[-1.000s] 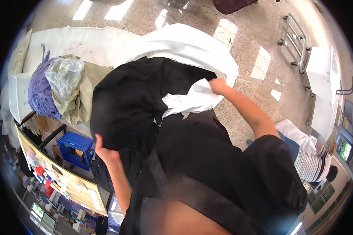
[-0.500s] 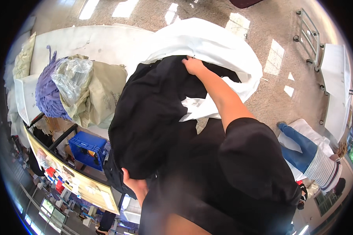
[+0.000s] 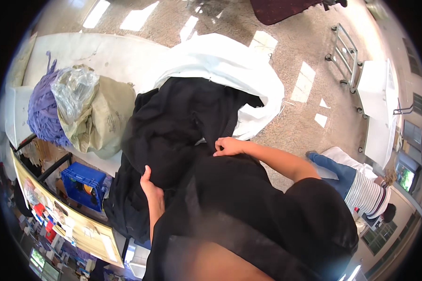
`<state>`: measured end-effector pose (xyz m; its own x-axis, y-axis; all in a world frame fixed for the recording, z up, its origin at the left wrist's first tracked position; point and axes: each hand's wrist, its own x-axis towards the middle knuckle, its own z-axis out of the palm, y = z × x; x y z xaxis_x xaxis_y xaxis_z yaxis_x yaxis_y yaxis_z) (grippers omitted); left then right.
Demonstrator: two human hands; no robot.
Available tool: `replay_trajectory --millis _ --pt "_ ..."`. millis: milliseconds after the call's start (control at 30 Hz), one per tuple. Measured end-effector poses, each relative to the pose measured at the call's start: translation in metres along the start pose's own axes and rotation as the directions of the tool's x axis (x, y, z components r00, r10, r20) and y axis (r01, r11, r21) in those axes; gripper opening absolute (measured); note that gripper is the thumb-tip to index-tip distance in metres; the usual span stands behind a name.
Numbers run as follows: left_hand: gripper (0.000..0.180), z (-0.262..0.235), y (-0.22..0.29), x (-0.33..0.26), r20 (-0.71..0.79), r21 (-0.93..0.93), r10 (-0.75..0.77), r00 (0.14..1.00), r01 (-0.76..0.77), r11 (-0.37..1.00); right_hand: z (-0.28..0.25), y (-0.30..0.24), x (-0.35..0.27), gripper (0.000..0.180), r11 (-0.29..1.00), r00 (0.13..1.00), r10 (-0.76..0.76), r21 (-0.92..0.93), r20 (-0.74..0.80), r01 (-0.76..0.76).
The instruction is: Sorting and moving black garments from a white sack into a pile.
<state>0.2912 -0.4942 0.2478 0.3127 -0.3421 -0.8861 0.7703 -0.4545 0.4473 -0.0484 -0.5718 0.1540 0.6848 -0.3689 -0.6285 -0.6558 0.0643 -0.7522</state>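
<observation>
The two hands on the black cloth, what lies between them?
In the head view, only rumpled black cloth lies between the left hand and the right hand; both rest on it.

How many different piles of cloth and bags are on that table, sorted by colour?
Black cloth: 1
White cloth: 1
Purple cloth: 1
Beige sack: 1
Clear plastic bag: 1
Total: 5

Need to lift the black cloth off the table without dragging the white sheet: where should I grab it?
Probably the black cloth by its near edge, coming from the person's side: the left hand and right hand sit there, and its far end lies bunched against the white sheet.
</observation>
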Motion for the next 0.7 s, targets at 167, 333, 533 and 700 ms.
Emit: replay_trajectory --millis 167,333,533,700 --pt "0.053 -0.001 0.003 -0.001 0.006 0.011 -0.042 0.999 0.042 0.999 0.002 0.109 0.059 0.02 0.999 0.741 0.047 0.017 -0.669 -0.049" --pt "0.054 0.0 -0.002 -0.014 -0.031 0.035 0.012 0.999 -0.01 0.999 -0.069 0.137 0.107 0.021 0.882 0.15 0.414 0.355 -0.898 -0.311" --pt "0.047 0.013 -0.013 0.002 -0.019 0.017 -0.01 1.0 0.01 1.0 -0.075 0.273 0.118 0.043 0.501 0.157 0.86 0.741 -0.486 -0.448" --pt "0.048 -0.009 -0.019 -0.013 -0.037 -0.027 0.044 0.998 -0.045 0.999 -0.062 0.243 0.097 0.04 0.488 0.198 0.834 0.856 -0.514 0.17"
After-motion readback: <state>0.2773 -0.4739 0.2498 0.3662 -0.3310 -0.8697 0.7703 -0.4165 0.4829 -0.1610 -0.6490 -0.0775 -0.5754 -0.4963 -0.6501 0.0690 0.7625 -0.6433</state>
